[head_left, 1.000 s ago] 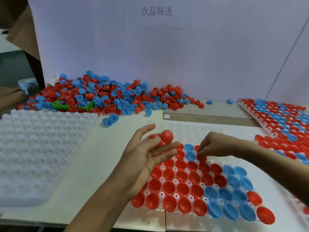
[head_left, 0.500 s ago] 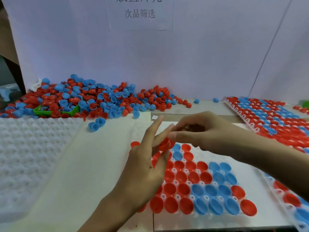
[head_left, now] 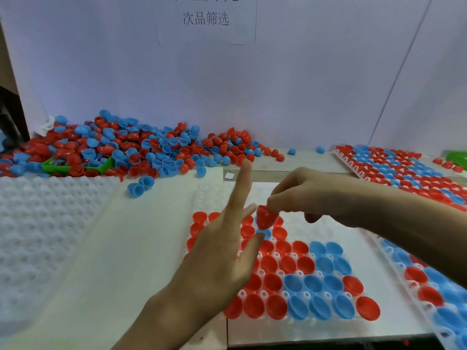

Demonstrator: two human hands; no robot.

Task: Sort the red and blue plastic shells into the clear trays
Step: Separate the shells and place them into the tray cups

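Note:
My right hand (head_left: 310, 195) pinches a red shell (head_left: 265, 218) by its rim above the clear tray (head_left: 328, 329) in front of me. That tray holds rows of red and blue shells, open side up. My left hand (head_left: 222, 248) hovers over the tray's left part with fingers straight and spread, holding nothing; its fingertips are just left of the red shell. A big heap of loose red and blue shells (head_left: 141, 150) lies at the back left against the white wall.
An empty clear tray (head_left: 38, 223) lies at the left. Filled trays sit at the back right (head_left: 404, 170) and along the right edge (head_left: 434, 294). A green scoop (head_left: 75, 166) is half buried in the heap. Two loose blue shells (head_left: 140, 185) lie near the middle.
My right hand has taken the red shell from my left fingertips and drawn it slightly right. My left fingers have opened and straightened.

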